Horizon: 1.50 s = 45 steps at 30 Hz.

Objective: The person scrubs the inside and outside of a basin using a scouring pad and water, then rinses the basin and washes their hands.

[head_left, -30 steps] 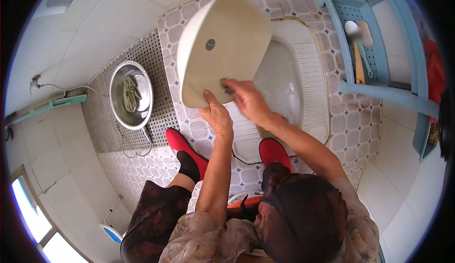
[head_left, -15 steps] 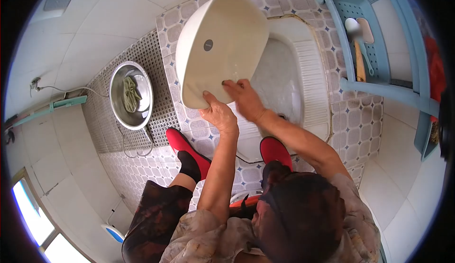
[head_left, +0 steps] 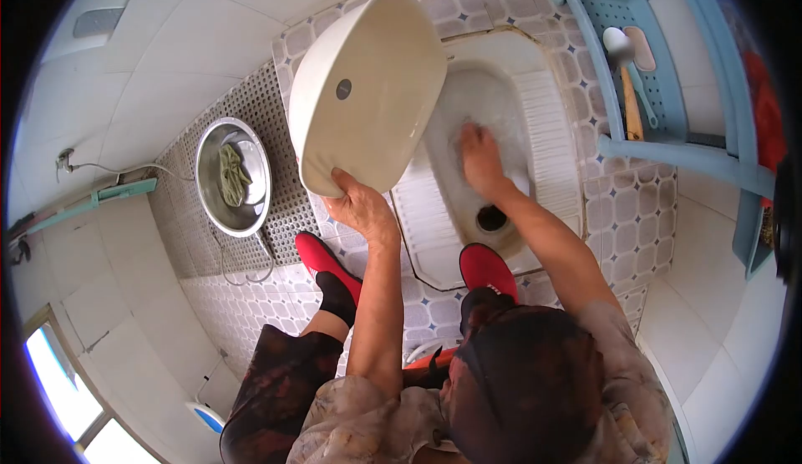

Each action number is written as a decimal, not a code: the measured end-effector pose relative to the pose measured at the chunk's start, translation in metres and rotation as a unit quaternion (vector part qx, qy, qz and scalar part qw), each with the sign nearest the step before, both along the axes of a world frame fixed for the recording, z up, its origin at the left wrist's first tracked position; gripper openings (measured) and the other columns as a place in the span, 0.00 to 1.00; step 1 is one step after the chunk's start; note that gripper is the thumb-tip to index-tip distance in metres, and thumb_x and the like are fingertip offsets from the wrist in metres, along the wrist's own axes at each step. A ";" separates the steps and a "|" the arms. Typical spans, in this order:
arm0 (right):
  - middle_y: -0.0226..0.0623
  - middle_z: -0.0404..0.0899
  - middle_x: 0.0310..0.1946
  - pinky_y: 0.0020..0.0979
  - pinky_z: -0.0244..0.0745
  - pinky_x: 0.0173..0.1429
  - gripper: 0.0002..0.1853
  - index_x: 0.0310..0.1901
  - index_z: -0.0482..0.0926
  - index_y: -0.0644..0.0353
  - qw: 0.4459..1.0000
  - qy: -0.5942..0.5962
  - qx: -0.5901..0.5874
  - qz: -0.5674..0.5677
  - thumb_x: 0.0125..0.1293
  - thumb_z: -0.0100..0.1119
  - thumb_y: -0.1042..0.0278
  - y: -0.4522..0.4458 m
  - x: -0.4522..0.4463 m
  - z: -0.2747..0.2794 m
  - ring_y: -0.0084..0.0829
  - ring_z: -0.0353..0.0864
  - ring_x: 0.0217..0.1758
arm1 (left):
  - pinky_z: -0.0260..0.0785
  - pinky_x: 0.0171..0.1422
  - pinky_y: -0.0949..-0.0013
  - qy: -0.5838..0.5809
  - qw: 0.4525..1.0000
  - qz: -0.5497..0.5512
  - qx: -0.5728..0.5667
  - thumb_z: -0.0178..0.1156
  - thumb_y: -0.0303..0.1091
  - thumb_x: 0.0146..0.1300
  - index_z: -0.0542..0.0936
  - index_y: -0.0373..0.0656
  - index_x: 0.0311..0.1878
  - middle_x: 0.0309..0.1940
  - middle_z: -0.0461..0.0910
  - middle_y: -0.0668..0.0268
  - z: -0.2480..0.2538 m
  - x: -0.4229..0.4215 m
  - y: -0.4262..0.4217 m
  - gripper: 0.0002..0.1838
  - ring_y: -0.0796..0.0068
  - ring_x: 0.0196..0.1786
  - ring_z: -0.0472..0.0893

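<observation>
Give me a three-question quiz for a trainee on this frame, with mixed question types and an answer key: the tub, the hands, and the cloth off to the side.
1. Multiple choice: What does the left hand grip by its edge? A) the blue shelf; B) the cream tub; C) the spoon.
2. True or false: The right hand is over the squat toilet, apart from the tub.
3. Fill in the colour: The ____ cloth lies inside the steel bowl.

Key: 1. B; 2. true; 3. green.
</observation>
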State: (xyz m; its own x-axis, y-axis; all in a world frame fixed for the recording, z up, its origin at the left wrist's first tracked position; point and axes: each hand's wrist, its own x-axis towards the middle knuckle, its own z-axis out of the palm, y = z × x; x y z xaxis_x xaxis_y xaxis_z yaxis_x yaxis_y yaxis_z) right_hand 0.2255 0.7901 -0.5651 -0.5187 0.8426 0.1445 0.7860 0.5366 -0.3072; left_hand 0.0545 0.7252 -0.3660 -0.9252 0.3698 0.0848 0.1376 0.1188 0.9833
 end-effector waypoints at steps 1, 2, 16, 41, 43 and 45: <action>0.49 0.69 0.62 0.43 0.65 0.64 0.24 0.59 0.73 0.68 0.992 -0.013 -0.034 0.123 0.58 0.54 0.78 -0.008 -0.003 0.010 0.47 0.66 0.65 | 0.70 0.42 0.70 0.000 1.000 -0.001 0.002 0.47 0.31 0.71 0.76 0.28 0.46 0.38 0.79 0.62 0.000 0.000 0.003 0.14 0.76 0.38 0.77; 0.48 0.74 0.58 0.41 0.69 0.62 0.19 0.52 0.77 0.69 0.990 0.043 -0.023 0.134 0.57 0.51 0.78 -0.010 -0.001 0.020 0.46 0.72 0.58 | 0.70 0.42 0.70 0.013 1.000 0.002 0.001 0.47 0.31 0.71 0.75 0.28 0.46 0.38 0.79 0.62 0.001 0.000 0.002 0.14 0.76 0.38 0.77; 0.39 0.69 0.62 0.44 0.67 0.62 0.31 0.58 0.71 0.60 0.898 0.309 -0.211 0.232 0.46 0.58 0.81 -0.030 -0.083 0.156 0.50 0.67 0.58 | 0.68 0.58 0.70 0.003 0.995 -0.074 -0.070 0.43 0.19 0.63 0.61 0.35 0.71 0.53 0.77 0.56 0.043 0.013 0.003 0.30 0.71 0.51 0.78; 0.50 0.79 0.40 0.38 0.76 0.44 0.11 0.46 0.76 0.67 0.828 0.506 -0.242 -0.027 0.65 0.55 0.70 -0.001 -0.092 0.275 0.47 0.81 0.39 | 0.50 0.76 0.51 0.134 0.931 -0.330 -0.082 0.56 0.64 0.61 0.61 0.36 0.71 0.74 0.52 0.48 0.011 -0.010 -0.028 0.47 0.52 0.76 0.55; 0.48 0.80 0.35 0.38 0.76 0.43 0.11 0.45 0.76 0.66 0.788 0.517 -0.332 -0.027 0.65 0.56 0.69 0.005 -0.097 0.276 0.43 0.81 0.36 | 0.50 0.76 0.54 0.194 0.898 -0.379 -0.110 0.60 0.52 0.61 0.61 0.36 0.71 0.73 0.54 0.47 -0.001 -0.014 -0.033 0.42 0.52 0.75 0.56; 0.46 0.80 0.32 0.37 0.77 0.42 0.11 0.44 0.76 0.66 0.795 0.516 -0.318 -0.028 0.64 0.58 0.68 0.007 -0.102 0.275 0.40 0.81 0.34 | 0.60 0.69 0.58 0.186 0.912 -0.350 -0.104 0.62 0.42 0.62 0.64 0.34 0.68 0.65 0.66 0.47 -0.011 -0.010 -0.031 0.35 0.53 0.68 0.67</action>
State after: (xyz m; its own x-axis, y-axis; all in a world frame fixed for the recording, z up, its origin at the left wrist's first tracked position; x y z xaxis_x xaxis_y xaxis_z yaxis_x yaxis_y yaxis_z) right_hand 0.1237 0.7966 -0.2903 -0.3596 0.9331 0.0047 -0.0441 -0.0120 -0.9990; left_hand 0.0448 0.6938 -0.3774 -0.3769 0.9032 0.2052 0.5713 0.0523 0.8191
